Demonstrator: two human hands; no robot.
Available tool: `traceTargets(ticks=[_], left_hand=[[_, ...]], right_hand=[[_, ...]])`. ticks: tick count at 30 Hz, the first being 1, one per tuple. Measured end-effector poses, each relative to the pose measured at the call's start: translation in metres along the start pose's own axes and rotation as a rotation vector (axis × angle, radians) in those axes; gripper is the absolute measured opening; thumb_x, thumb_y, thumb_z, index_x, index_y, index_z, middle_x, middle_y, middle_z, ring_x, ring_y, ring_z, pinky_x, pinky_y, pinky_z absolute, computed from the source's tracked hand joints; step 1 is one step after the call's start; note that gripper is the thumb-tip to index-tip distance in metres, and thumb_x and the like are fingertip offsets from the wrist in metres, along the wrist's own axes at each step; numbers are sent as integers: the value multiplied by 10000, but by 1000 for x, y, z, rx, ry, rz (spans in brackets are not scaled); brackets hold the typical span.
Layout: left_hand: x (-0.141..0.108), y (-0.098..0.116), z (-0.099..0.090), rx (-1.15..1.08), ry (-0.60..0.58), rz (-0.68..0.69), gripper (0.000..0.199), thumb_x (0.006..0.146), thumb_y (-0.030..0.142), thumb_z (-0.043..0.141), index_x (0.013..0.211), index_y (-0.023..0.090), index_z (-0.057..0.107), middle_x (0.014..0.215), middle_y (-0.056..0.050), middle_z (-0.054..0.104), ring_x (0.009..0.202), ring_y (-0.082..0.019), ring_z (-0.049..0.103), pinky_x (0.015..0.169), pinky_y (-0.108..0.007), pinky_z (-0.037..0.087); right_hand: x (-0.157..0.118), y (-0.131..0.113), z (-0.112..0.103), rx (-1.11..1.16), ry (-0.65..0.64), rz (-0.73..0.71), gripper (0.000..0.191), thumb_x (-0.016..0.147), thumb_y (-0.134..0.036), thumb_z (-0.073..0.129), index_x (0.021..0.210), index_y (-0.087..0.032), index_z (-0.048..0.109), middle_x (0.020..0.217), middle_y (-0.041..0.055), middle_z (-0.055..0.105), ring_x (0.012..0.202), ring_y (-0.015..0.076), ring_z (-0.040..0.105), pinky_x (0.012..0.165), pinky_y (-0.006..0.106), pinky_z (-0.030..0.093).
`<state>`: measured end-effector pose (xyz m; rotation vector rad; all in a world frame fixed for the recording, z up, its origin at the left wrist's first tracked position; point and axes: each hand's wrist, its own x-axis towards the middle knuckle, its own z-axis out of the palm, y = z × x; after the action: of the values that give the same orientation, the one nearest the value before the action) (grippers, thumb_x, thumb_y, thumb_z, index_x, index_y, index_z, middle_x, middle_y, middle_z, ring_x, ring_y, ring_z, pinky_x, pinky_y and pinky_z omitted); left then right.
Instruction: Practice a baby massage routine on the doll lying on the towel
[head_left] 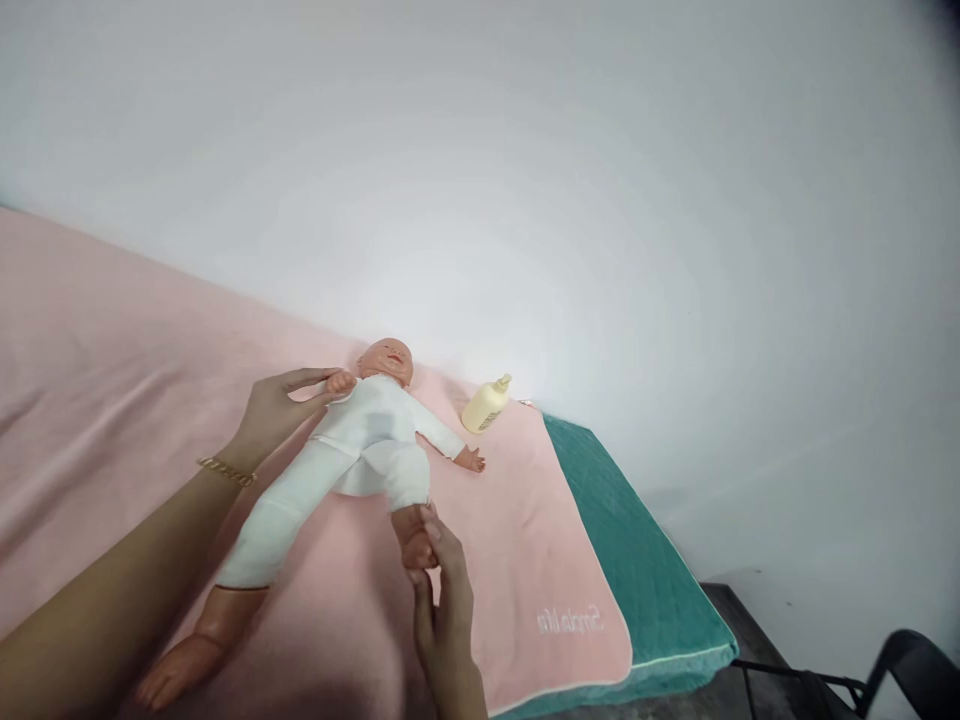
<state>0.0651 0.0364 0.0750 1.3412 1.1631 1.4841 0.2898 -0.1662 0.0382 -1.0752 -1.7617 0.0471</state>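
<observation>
A baby doll [375, 415] in a white top and white trousers lies on its back on a pink blanket [517, 540]. Its head points away from me, toward the wall. My left hand [271, 415] is closed with thumb and fingers on the small fist of the doll [342, 383] at the left. Lower down, my right hand [448, 605] grips the bare foot [415, 538] of the bent leg, thumb and fingers to either side. The other leg [262, 525] stretches toward me with its foot bare. Off to the right lies the doll's other arm [439, 430].
A pale yellow pump bottle [485, 404] leans near the wall [480, 180], right of the doll. Beneath the blanket is a teal-covered mattress [630, 540], its edge falling off at the right. A black chair-like object [904, 665] stands at the lower right.
</observation>
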Motion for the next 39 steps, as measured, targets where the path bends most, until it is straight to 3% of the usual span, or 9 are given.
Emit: traceTargets(ticks=[7,11,17,22,27,30,35,39], left_hand=[[6,-21,0,328,-243,177,341,702,529,714,964,334,813,1077,1,785,1049,-287,717,965,-355,522],[11,-31,4,361,-333,321,287,717,510,673,907,348,815,1076,-9,783,1030,-289,724,957,-358,515],[8,-27,5,364,-350,274,331,720,523,635,918,329,817,1114,-11,766,1065,-300,706,994,-390,503],[3,-16,1,202,-181,76,293,670,483,786,925,341,815,1055,-13,788,1057,-301,713,996,-394,522],[2,-8,1,-21,93,0,292,665,358,855,937,263,810,1041,-30,785,1102,-295,693,1064,-418,507],[6,-8,0,-183,206,-25,302,639,256,860,930,203,799,1043,-51,779,1092,-291,691,1079,-441,503],[21,-19,-6,-414,374,-90,252,744,159,769,992,132,732,1143,-82,741,1108,-202,678,1067,-343,506],[33,-34,-18,-567,482,-289,90,883,137,665,972,146,672,1044,-34,715,958,-99,684,997,-272,517]], right_hand=[[47,7,11,103,28,170,400,1027,-249,481,1425,-285,504,1386,88,618,1312,190,576,1078,366,518],[60,15,16,111,5,230,390,1020,-281,492,1407,-250,524,1413,107,600,1318,215,572,1046,368,536],[62,20,18,142,20,226,371,1009,-278,504,1378,-260,540,1403,97,609,1321,213,568,1055,371,526],[45,15,16,136,35,261,405,1016,-303,508,1418,-259,511,1438,104,584,1343,229,553,1085,404,510],[5,4,12,91,81,279,504,1023,-310,503,1511,-222,413,1474,144,552,1372,252,531,1062,411,537],[-19,-6,9,18,45,208,469,1004,-284,533,1469,-254,487,1468,122,564,1342,257,563,1045,394,554],[-47,-15,9,-56,-12,59,370,1012,-347,516,1369,-281,587,1484,93,552,1319,248,583,1030,363,558],[-63,-11,7,-70,-30,48,345,1008,-351,530,1333,-270,612,1454,105,581,1318,259,582,1036,381,549]])
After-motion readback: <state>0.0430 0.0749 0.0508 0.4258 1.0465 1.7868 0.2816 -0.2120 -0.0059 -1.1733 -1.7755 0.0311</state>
